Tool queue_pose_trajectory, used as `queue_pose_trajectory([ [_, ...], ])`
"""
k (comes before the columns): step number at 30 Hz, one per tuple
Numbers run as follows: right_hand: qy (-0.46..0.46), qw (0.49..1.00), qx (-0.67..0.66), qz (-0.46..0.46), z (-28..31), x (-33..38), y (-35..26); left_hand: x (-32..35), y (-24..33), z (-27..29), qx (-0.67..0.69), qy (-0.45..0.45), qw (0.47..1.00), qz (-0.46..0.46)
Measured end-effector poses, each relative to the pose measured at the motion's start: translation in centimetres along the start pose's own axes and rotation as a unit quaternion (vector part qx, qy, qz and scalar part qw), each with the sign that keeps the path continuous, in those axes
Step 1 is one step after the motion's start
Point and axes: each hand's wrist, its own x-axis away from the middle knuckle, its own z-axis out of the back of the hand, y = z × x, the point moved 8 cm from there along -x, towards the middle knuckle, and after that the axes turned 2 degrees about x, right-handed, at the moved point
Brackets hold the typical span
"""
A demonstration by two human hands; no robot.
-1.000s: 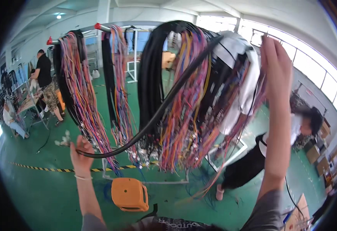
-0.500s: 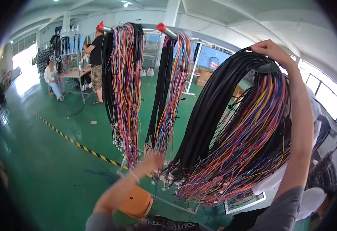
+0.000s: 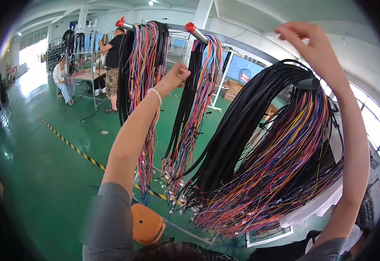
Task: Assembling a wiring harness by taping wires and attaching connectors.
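A thick bundle of wire harnesses (image 3: 237, 117), black-sleeved on one side with loose coloured wires on the other, drapes over a grey bar end (image 3: 307, 83) at the right. Above that bar my right hand (image 3: 309, 41) is raised, fingers stretched out and nothing visible in them. My left hand (image 3: 174, 79) is held up between two hanging bundles, its fingers loosely bent and apart, with no held thing to be seen. Beside it hang a narrower harness bundle (image 3: 203, 82) and, farther left, a fuller multicoloured harness bundle (image 3: 148, 56). Small white connectors (image 3: 168, 169) dangle at the lower ends.
Red-capped rack bars (image 3: 190, 28) stick out toward me. An orange stool (image 3: 146, 224) stands below, near a metal base frame (image 3: 194, 231). Yellow-black tape (image 3: 74, 148) crosses the green floor. Two people are at a table (image 3: 87, 75) at the far left. Cardboard boxes (image 3: 233, 89) sit behind.
My left hand has risen from the bundles' lower ends to between the hanging harnesses. My right hand has lifted off the top of the thick bundle, and the bar end there now shows more.
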Motion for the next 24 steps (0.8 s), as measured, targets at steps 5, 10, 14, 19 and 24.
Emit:
queue_pose_trajectory([
  [5,-0.051,0.996,0.025,0.069,-4.4,-1.7,-3.2,0.8,2.8,3.0,-0.017,0.091,0.993,-0.076],
  [10,0.295,0.919,0.010,0.262,-2.5,-4.3,-8.6,9.0,23.4,2.7,-0.232,0.395,0.792,-0.404],
  [14,-0.295,0.924,-0.129,-0.206,-8.7,-7.1,-1.1,14.8,29.2,-0.3,-0.203,0.288,0.838,-0.417],
  [19,-0.123,0.914,-0.337,-0.188,-5.5,12.2,-11.4,30.7,20.7,-3.1,-0.181,0.079,0.859,-0.472],
  [24,-0.127,0.923,-0.165,-0.323,-5.7,33.5,-21.1,49.7,5.3,-5.5,0.036,-0.176,0.983,0.039],
])
